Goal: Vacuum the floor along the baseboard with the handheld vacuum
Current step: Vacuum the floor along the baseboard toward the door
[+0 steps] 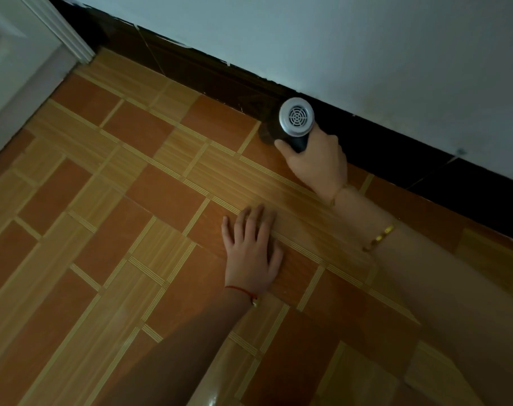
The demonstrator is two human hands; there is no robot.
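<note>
My right hand grips the dark handle of the handheld vacuum, whose round silver vented rear end faces the camera. Its front end points down at the floor right against the dark baseboard and is hidden in shadow. My left hand lies flat, fingers spread, on the orange and tan patterned tile floor, nearer to me and apart from the vacuum.
The baseboard runs diagonally from upper left to right under a pale wall. A white door frame stands at the upper left corner. My right forearm crosses the lower right, with a gold bracelet.
</note>
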